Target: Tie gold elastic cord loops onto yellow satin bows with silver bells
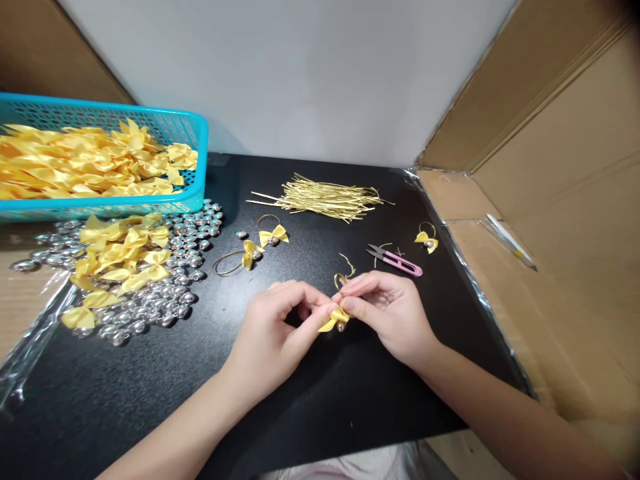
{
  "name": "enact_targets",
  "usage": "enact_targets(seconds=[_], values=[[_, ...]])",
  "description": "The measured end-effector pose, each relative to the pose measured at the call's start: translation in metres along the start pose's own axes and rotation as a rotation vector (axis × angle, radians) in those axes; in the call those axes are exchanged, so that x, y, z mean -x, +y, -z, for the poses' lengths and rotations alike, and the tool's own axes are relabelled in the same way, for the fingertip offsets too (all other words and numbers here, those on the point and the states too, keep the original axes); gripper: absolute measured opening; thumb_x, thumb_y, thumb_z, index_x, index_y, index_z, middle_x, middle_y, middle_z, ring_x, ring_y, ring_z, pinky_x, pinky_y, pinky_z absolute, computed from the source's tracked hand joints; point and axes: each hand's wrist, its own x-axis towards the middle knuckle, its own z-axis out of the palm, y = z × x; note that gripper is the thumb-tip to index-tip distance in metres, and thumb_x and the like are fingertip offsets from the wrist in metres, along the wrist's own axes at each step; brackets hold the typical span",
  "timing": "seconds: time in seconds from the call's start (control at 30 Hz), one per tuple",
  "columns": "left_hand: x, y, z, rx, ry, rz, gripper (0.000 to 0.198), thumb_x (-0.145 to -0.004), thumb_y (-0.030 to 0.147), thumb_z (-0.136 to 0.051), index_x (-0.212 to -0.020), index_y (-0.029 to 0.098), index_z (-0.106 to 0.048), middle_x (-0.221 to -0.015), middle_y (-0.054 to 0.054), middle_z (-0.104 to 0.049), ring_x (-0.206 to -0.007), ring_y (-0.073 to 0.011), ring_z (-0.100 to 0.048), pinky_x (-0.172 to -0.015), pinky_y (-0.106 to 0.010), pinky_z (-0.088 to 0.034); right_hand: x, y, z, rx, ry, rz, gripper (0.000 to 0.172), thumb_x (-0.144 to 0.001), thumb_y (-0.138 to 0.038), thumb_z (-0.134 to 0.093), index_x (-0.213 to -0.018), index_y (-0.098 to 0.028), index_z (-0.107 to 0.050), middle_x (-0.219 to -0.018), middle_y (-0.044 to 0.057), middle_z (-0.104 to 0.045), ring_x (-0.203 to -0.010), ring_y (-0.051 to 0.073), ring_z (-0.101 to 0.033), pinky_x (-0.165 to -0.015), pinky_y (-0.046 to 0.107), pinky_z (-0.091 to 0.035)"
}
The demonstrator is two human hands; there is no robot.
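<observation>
Between my two hands is a yellow ribbon bow (pixel 334 320) with a small silver bell (pixel 341 327) at its middle and a gold cord loop (pixel 339 280) rising above it. My left hand (pixel 280 327) pinches the bow from the left, thumb against forefinger. From the right, my right hand (pixel 387 313) pinches at the base of the loop, its fingertips nearly touching those of the left. The fingers partly hide the knot. Just beyond my right hand lie pink thread snips (pixel 397 260), blades pointing left, with short cord scraps (pixel 349 265) nearby.
A blue basket (pixel 200 160) of yellow bows stands at the back left. Before it, silver bells (pixel 150 310) and loose bows (pixel 125 250) are spread out. Gold cords (pixel 330 200) lie at the back. Looped bows (pixel 273 235) rest left and right. A white cutter (pixel 511 241) lies on cardboard.
</observation>
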Motion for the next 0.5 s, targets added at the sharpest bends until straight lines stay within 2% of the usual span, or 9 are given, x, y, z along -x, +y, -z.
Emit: enact_targets(seconds=[0.2,0.4,0.5], values=[[0.0007,0.0056,0.0059,0.166,-0.09,0.052,0.02,-0.086,0.024,-0.065,-0.067,0.018,-0.063,-0.061,0.0,-0.067,-0.057,-0.0119,-0.059,-0.058,-0.023,-0.044,-0.0012,0.0034,-0.0002,-0.242,-0.109,-0.123,0.02,-0.067,-0.03,-0.087,-0.07,-0.02,-0.07,-0.069,0.0,-0.074,-0.064,0.015,-0.072,-0.058,0.025,-0.061],[0.0009,0.0071,0.0071,0.586,-0.277,0.219,0.024,-0.086,0.031,-0.066,-0.068,0.017,-0.059,-0.06,0.001,-0.06,-0.052,-0.0095,-0.049,-0.05,-0.021,-0.04,0.0018,0.0001,-0.0004,-0.439,-0.225,-0.202,0.017,-0.069,-0.026,-0.086,-0.071,-0.021,-0.07,-0.069,-0.004,-0.073,-0.061,0.01,-0.069,-0.06,0.021,-0.059],[0.0002,0.0057,0.0053,0.69,-0.364,0.3,0.027,-0.087,0.04,-0.066,-0.074,0.017,-0.06,-0.066,0.0,-0.059,-0.051,-0.0087,-0.043,-0.047,-0.021,-0.035,0.0011,-0.0002,0.0025,-0.477,-0.246,-0.227,0.016,-0.069,-0.022,-0.087,-0.071,-0.022,-0.071,-0.07,-0.004,-0.073,-0.062,0.008,-0.069,-0.062,0.018,-0.058]])
